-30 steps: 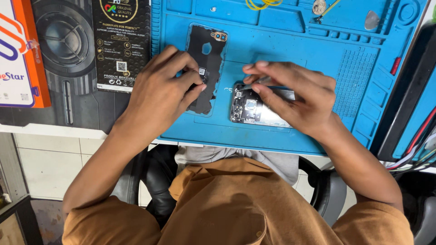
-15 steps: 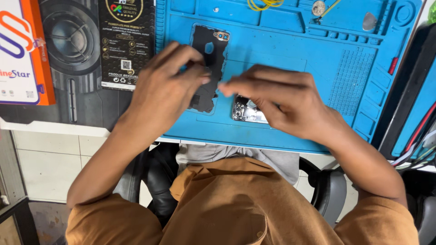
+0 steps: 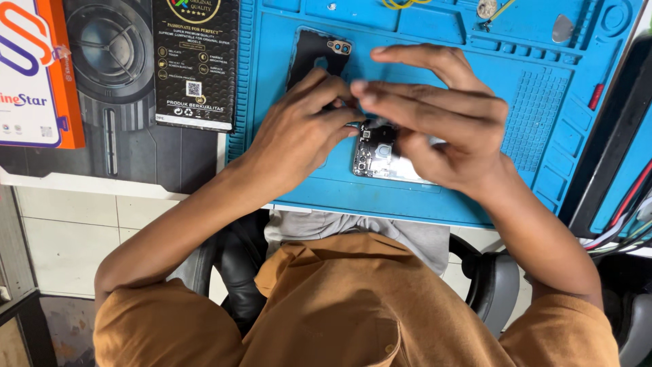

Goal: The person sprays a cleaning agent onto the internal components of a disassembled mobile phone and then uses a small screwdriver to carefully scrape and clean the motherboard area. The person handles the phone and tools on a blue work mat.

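Fingers (image 3: 380, 92) of both hands over opened phone (image 3: 377, 156) on blue mat (image 3: 475, 197)

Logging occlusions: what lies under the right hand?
Under the right hand lies an opened phone on the blue mat; only its camera end with bare circuitry shows. The rest is covered.

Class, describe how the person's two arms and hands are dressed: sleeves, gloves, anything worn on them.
Both hands, left hand and right hand, are bare, without gloves; no rings or watch show. Forearms are uncovered. Short orange-brown sleeves end above the elbows.
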